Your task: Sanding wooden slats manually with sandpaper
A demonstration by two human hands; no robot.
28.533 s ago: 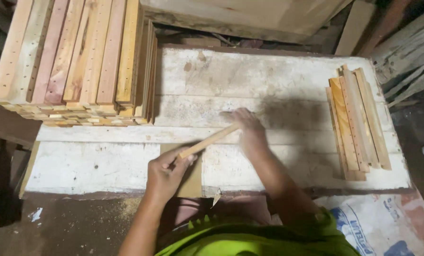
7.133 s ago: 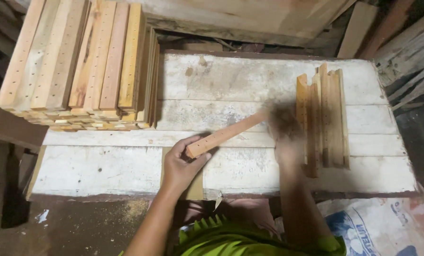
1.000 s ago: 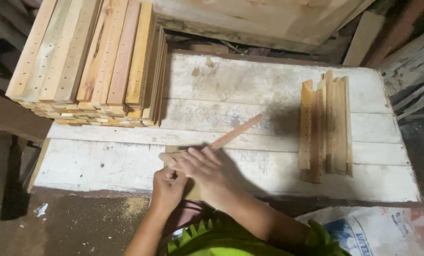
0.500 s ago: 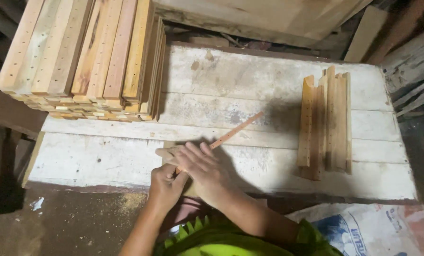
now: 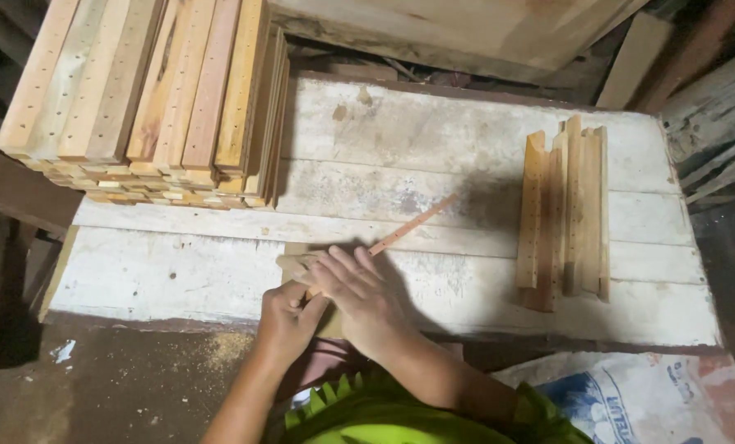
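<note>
Whitewashed planks, worn and scuffed, form a rough workbench (image 5: 466, 140) that fills most of the view from above. Dim workshop clutter surrounds it: leaning boards at the far edge and right side, a dark dirt floor with sawdust at lower left, and a printed white sack (image 5: 630, 399) at lower right.

On the bench's far left corner sits a tall stack of wooden slats (image 5: 145, 99), pale and reddish, each drilled with a row of small holes. Well apart, on the right side of the bench, a small pile of similar slats (image 5: 565, 218) lies lengthwise, pointing away from the person.

Near the bench's front edge, at centre, the person holds one thin drilled wooden strip (image 5: 408, 227). It runs diagonally, its far end pointing up and right, raised a little off the planks, its near end hidden in the hands. The left hand (image 5: 289, 321) grips the near end from below, fingers curled shut around it. The right hand (image 5: 359, 300) lies across the top of the same end, fingers pressed together and flat; what its palm holds, if anything, cannot be told.

The strip looks light, stiff and dry, likely to snap at the holes if bent. Its narrow faces near either end seem the soundest places to grip.
</note>
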